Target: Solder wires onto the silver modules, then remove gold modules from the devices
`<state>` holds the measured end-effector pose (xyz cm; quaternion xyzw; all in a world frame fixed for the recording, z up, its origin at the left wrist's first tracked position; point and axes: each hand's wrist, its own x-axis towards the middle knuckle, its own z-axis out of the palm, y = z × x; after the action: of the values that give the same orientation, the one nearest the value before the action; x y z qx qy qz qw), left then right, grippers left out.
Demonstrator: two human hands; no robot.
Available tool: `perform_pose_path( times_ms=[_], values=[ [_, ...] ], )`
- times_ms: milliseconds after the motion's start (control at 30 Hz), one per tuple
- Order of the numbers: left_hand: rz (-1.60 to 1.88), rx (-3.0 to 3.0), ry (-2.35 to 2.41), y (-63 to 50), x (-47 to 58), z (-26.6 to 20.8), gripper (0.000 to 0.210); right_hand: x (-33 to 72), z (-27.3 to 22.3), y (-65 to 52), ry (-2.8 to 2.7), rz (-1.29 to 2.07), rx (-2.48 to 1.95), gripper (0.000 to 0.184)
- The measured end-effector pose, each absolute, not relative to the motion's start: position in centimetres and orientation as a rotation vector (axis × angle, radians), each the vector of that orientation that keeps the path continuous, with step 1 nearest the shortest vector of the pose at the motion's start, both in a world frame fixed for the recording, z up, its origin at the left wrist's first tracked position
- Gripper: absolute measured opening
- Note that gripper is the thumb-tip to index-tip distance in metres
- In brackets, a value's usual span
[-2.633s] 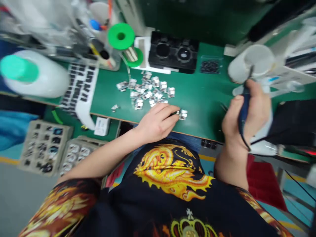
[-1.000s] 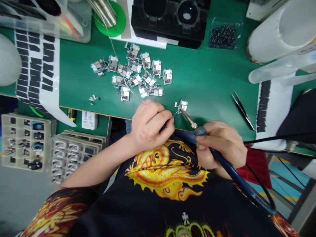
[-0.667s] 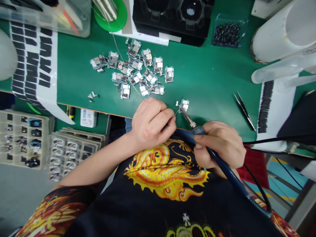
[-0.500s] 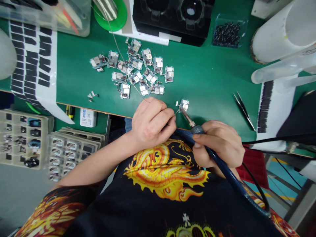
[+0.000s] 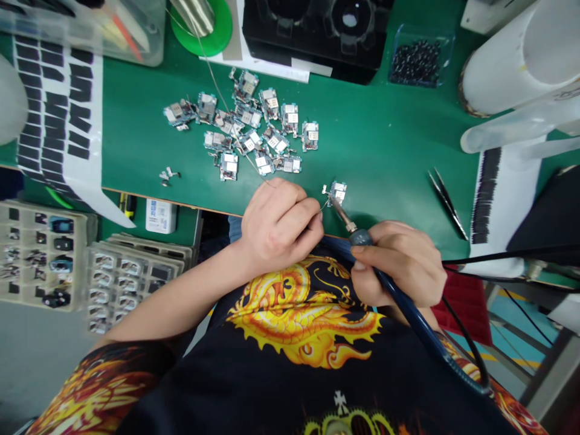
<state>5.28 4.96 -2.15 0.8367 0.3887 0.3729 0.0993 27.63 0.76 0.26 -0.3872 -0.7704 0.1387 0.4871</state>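
Observation:
My right hand [image 5: 401,263] is closed around the handle of a soldering iron [image 5: 359,237], its tip resting at the lower left part of a small circuit board [image 5: 338,191] near the table's front edge. My left hand [image 5: 281,222] is closed on solder wire [image 5: 212,78], which runs down from a spool [image 5: 199,21] with a green flange. A short end of the wire sticks out of the fingers toward the iron's tip. Several similar circuit boards [image 5: 249,142] lie in a loose cluster beyond my left hand.
Tweezers [image 5: 447,202] lie on the green table [image 5: 385,139] at the right. A clear box of small black parts [image 5: 419,63] stands at the back. Tiny metal parts [image 5: 168,175] lie at left. Compartment trays [image 5: 40,254] sit below the table's left edge. A black cable [image 5: 484,260] crosses at right.
The soldering iron and my right hand have shifted very slightly left. My left hand, the wire and the circuit board look the same.

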Motion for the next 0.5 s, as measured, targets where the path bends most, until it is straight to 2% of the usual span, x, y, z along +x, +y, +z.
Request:
perform_pose_path(
  times_ms=[500],
  values=[
    [1.118, 2.497, 1.154, 4.99, 5.37, -2.20, 0.011, 27.56, 0.19, 0.78, -1.856, 0.356, -0.884, 0.017]
  ],
)
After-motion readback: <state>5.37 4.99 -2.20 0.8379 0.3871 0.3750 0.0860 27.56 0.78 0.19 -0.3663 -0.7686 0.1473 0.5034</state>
